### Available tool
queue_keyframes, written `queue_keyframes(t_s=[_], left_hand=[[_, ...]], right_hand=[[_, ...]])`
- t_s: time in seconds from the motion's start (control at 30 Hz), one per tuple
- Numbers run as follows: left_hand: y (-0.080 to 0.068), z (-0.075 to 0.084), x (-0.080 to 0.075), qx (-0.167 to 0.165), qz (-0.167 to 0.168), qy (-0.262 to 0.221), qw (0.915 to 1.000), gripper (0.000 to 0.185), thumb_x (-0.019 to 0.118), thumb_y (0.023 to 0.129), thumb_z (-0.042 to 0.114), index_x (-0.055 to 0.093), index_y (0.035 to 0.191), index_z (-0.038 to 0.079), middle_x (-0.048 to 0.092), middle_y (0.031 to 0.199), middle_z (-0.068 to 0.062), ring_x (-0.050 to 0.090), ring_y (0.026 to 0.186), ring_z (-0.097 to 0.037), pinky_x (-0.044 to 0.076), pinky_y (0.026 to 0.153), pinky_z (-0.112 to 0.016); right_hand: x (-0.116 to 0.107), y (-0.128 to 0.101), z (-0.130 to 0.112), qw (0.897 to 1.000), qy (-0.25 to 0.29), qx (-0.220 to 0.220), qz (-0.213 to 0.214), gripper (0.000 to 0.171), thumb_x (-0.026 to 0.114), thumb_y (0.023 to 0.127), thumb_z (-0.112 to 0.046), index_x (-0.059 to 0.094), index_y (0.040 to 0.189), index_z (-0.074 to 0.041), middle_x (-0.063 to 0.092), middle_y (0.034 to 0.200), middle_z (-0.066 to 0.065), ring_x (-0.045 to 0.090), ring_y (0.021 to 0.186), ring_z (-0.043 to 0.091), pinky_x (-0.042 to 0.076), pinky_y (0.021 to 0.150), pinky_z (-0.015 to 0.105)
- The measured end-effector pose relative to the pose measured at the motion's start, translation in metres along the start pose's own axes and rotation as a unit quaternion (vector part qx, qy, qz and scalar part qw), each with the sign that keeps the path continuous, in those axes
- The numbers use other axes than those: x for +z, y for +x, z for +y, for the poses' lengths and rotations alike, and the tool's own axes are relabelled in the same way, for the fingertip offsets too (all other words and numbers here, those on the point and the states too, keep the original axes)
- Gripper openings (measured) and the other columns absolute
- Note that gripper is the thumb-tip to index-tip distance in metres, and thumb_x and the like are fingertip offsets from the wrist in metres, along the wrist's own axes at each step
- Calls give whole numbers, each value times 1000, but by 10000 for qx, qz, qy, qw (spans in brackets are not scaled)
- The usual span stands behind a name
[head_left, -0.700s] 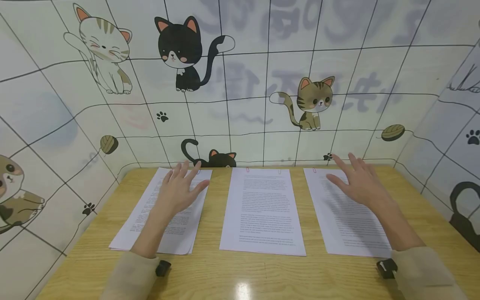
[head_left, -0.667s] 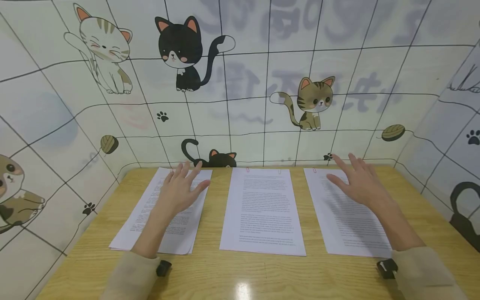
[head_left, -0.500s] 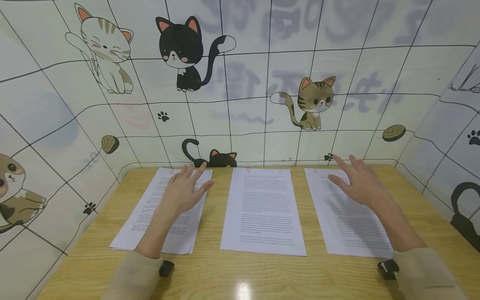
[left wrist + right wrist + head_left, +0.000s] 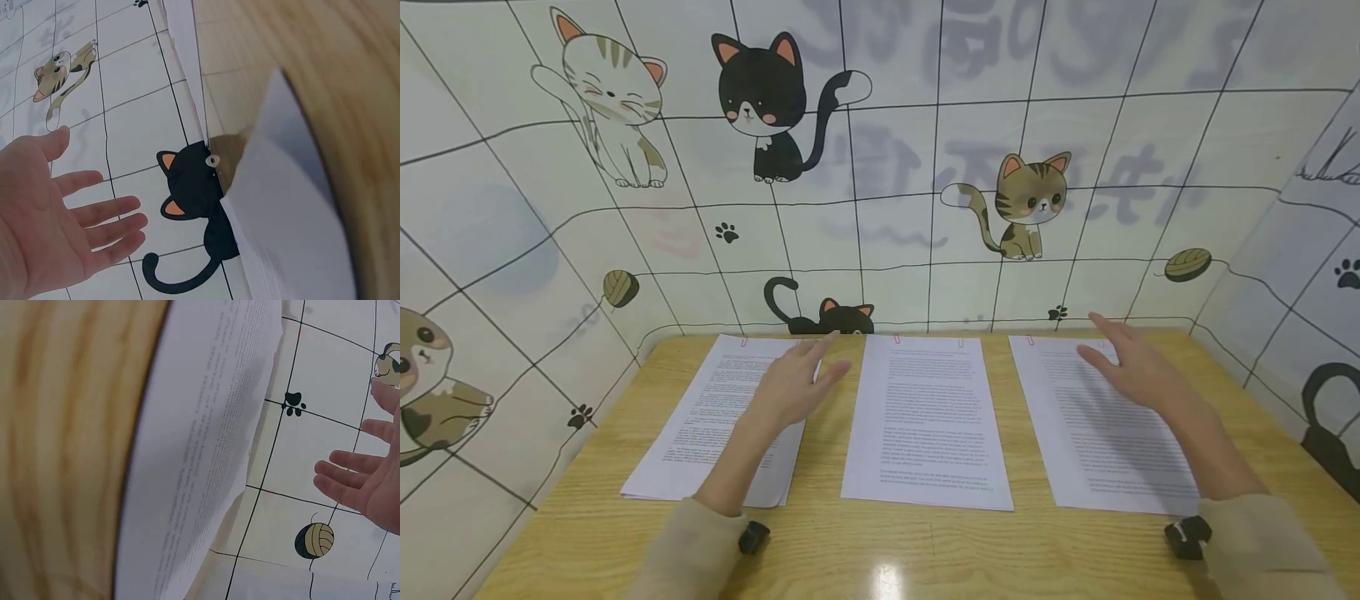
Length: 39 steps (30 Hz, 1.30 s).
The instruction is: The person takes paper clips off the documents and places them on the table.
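Observation:
Three stacks of printed white paper lie side by side on a wooden table (image 4: 880,550): a left stack (image 4: 718,417), a middle stack (image 4: 925,417) and a right stack (image 4: 1097,425). My left hand (image 4: 797,379) hovers open over the left stack's right edge, fingers straight and reaching toward the middle stack. My right hand (image 4: 1138,367) hovers open above the far part of the right stack. Neither holds anything. The left wrist view shows the open left hand (image 4: 59,219) beside the left stack's edge (image 4: 281,237). The right wrist view shows the right hand's fingers (image 4: 365,481) and the right stack (image 4: 200,456).
Walls with cartoon cats (image 4: 767,100) enclose the table at the back and both sides. Small red paper clips (image 4: 896,339) sit at the sheets' far edges. Black wrist-camera mounts (image 4: 752,537) show at both sleeves. Bare wood strips run between the stacks and along the near edge.
My left hand has slid right, from over the middle of the left stack to its right edge. My right hand has drifted slightly right and back. The papers have not moved.

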<state>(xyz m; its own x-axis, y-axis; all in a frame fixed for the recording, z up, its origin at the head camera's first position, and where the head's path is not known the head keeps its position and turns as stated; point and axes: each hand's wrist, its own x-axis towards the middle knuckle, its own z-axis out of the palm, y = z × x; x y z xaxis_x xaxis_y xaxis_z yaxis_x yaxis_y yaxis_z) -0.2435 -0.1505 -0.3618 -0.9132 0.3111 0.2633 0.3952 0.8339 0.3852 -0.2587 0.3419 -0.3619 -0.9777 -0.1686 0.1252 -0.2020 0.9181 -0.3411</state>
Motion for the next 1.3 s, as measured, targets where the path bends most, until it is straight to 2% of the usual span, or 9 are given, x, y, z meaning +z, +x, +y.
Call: queue_keyframes(t_s=[0.17, 0.23, 0.43, 0.53, 0.77, 0.9, 1.07, 1.3], left_hand=[[6, 11, 6, -74, -186, -437, 9988, 66, 46, 105, 50, 38, 155, 7, 47, 150, -22, 42, 139, -42, 38, 106, -61], [9, 15, 8, -103, -273, -656, 9974, 65, 46, 105, 51, 40, 154, 8, 50, 148, -22, 45, 137, -40, 40, 105, -60], [17, 29, 18, -73, -455, -1461, 9882, 58, 52, 105, 41, 43, 151, 6, 59, 136, -22, 61, 119, -38, 48, 97, -54], [22, 36, 25, -65, -514, -1780, 9827, 52, 56, 104, 32, 47, 146, 2, 61, 131, -21, 63, 112, -34, 51, 94, -49], [31, 54, 40, -184, -873, -2147, 9726, 46, 59, 102, 28, 52, 140, 2, 66, 123, -15, 66, 109, -30, 53, 89, -44], [35, 63, 48, -268, -1086, -2420, 9638, 45, 59, 102, 28, 53, 139, 3, 66, 122, -13, 64, 112, -29, 53, 89, -42], [41, 78, 57, -387, -1220, -2624, 9564, 45, 60, 101, 26, 55, 137, 1, 66, 121, -14, 63, 110, -27, 53, 88, -40], [47, 99, 68, -508, -1449, -2878, 9453, 42, 62, 99, 23, 57, 134, 1, 66, 117, -11, 66, 101, -26, 52, 84, -37]], right_hand=[[1, 2, 14, 9999, 164, -4, -46, 78, 45, 107, -45, 16, 157, 7, 22, 154, 40, 21, 139, 61, 20, 109, 72], [0, 2, 18, 9998, 185, 14, -64, 77, 47, 107, -42, 17, 155, 11, 22, 153, 41, 22, 138, 61, 21, 109, 71], [-5, 0, 27, 9990, 212, 315, -228, 73, 55, 104, -32, 24, 149, 18, 30, 144, 46, 39, 125, 63, 35, 100, 71], [-7, -2, 32, 9979, 332, 455, -319, 71, 55, 104, -30, 25, 147, 18, 32, 140, 49, 43, 120, 63, 40, 95, 70], [-10, -8, 49, 9936, 703, 742, -477, 72, 53, 105, -28, 21, 145, 23, 33, 134, 52, 40, 120, 64, 40, 93, 69], [-9, -10, 59, 9910, 767, 928, -583, 73, 54, 104, -29, 23, 143, 23, 35, 132, 52, 42, 117, 63, 41, 91, 68], [-8, -13, 71, 9882, 768, 1102, -735, 74, 57, 101, -26, 22, 138, 29, 34, 130, 54, 42, 115, 64, 41, 92, 69], [-6, -14, 87, 9866, 621, 1196, -916, 76, 60, 99, -28, 26, 131, 32, 33, 130, 54, 41, 115, 66, 41, 93, 68]])
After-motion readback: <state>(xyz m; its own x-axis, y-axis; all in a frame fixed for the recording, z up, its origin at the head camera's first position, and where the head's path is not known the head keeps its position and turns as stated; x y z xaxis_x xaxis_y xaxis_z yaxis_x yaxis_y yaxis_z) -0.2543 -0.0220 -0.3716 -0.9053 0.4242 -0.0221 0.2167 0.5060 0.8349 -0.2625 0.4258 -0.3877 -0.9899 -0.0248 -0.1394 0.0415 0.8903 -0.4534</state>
